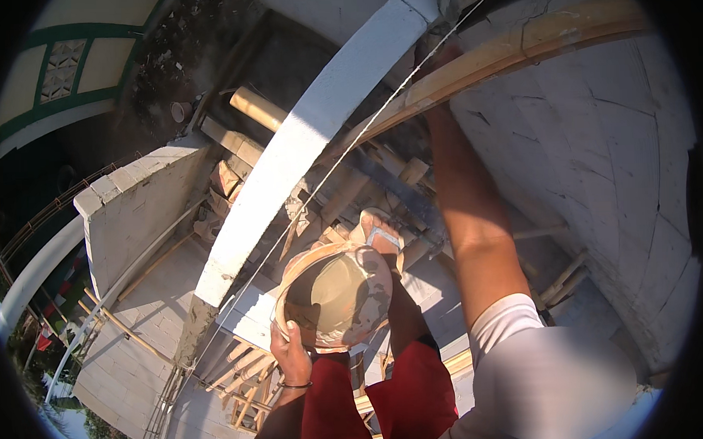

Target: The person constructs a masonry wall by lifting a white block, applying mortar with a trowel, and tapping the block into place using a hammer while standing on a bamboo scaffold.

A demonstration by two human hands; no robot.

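My left hand [293, 355] is closed on the rim of a mortar-smeared bucket [375, 279], at its near left side. Grey wet mortar [330, 286] lies inside the bucket, partly in shadow. Up and forward stretches my right arm, its hand [437, 58] in the shade beside a long wooden beam [546, 41]. That hand's fingers are too dark and partly hidden to make out. Nearby runs a narrow course of white blocks [306, 136], and a taut white string [342, 158] passes alongside it.
A sandalled foot [383, 235] stands on planks just beyond the bucket. Bamboo poles [256, 108] and timber lie below. A pale block wall [588, 134] rises on the right, a lower block wall [141, 180] stands left. Bamboo scaffolding [249, 378] shows far beneath.
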